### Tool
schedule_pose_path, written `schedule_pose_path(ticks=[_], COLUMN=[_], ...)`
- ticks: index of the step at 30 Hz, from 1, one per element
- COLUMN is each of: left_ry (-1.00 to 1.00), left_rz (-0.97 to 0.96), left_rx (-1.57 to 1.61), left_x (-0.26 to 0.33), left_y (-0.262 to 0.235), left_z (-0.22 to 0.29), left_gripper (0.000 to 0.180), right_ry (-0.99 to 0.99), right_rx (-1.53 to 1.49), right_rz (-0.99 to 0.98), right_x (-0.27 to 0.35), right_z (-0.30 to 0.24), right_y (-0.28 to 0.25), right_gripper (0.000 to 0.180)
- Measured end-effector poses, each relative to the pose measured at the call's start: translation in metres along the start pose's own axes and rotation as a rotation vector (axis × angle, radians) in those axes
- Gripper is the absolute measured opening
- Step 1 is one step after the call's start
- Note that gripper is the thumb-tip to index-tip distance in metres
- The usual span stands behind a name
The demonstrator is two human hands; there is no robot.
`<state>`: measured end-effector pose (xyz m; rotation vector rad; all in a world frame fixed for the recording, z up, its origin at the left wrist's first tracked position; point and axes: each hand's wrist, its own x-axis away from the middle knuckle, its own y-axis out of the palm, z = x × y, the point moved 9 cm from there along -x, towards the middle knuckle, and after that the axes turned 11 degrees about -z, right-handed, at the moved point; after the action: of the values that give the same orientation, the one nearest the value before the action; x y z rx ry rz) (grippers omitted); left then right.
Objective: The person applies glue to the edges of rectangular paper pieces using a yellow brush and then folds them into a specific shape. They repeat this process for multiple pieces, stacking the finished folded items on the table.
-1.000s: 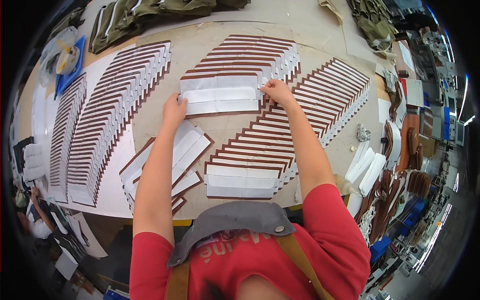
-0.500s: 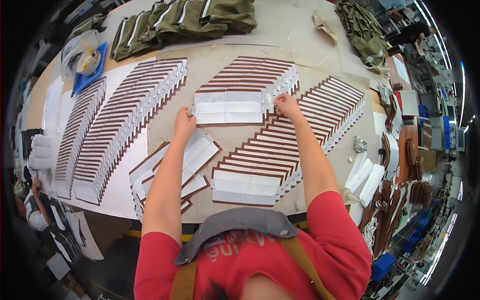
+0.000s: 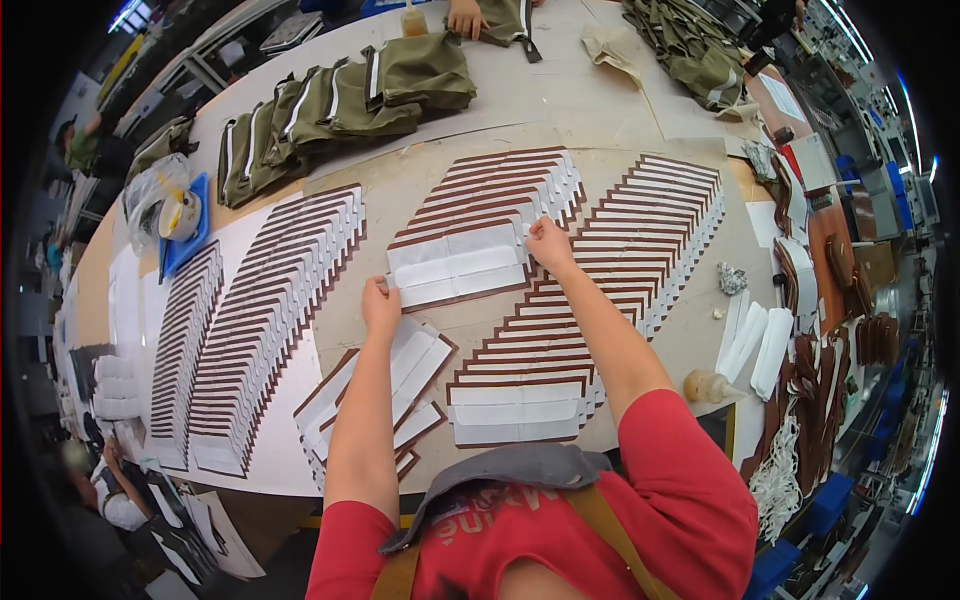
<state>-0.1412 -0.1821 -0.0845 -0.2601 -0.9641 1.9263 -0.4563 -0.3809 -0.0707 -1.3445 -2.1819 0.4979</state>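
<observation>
A rectangular white panel with brown edges (image 3: 457, 268) lies at the near end of the overlapping middle row of like panels (image 3: 480, 195). My left hand (image 3: 381, 308) grips it at its left edge. At its right end, near the upper corner, my right hand (image 3: 549, 245) pinches the panel between thumb and fingers. Beside my right forearm runs another staggered row of panels (image 3: 590, 330). Close to my left forearm, loose panels (image 3: 410, 370) lie crossed over one another in a slanted pile, partly hidden by the arm.
Two more panel rows (image 3: 280, 300) extend along the left. A blue tray (image 3: 190, 240) holds a pot. Olive fabric pieces (image 3: 350, 95) lie across the back, where another person's hand (image 3: 466, 17) rests. White strips (image 3: 755, 345) and a small bottle (image 3: 708, 386) sit at right.
The view has shifted, bringing more of the table's far side and another person's hand into sight. Both my hands stay at the panel's ends, and the panel sits slightly tilted.
</observation>
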Motion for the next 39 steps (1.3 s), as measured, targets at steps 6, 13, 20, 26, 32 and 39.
schedule_pose_path(ticks=[6,13,20,26,32,39], left_ry=[-0.023,-0.055,-0.034,0.036,0.103,0.087], left_rz=[0.006,0.026,0.056,0.095,0.084,0.050], left_rx=[-0.033,0.002,-0.021,-0.043,-0.032,-0.023], left_x=[-0.005,0.000,0.005,0.006,0.007,0.007], left_y=[0.001,0.001,-0.003,-0.004,-0.007,-0.006], left_z=[-0.002,-0.002,0.007,0.013,0.016,0.017], left_gripper=[0.019,0.015,0.012,0.010,0.009,0.010], right_ry=[-0.040,-0.001,-0.021,-0.017,0.084,0.022], right_rx=[-0.012,-0.073,-0.055,-0.016,-0.138,-0.087], right_rz=[-0.010,-0.021,-0.021,-0.103,-0.232,-0.186], right_x=[0.004,0.005,0.003,-0.004,-0.009,-0.012], right_z=[-0.006,-0.006,-0.006,-0.003,0.007,0.008], right_y=[0.000,-0.002,-0.002,-0.001,0.005,0.004], right_gripper=[0.014,0.015,0.016,0.017,0.016,0.014])
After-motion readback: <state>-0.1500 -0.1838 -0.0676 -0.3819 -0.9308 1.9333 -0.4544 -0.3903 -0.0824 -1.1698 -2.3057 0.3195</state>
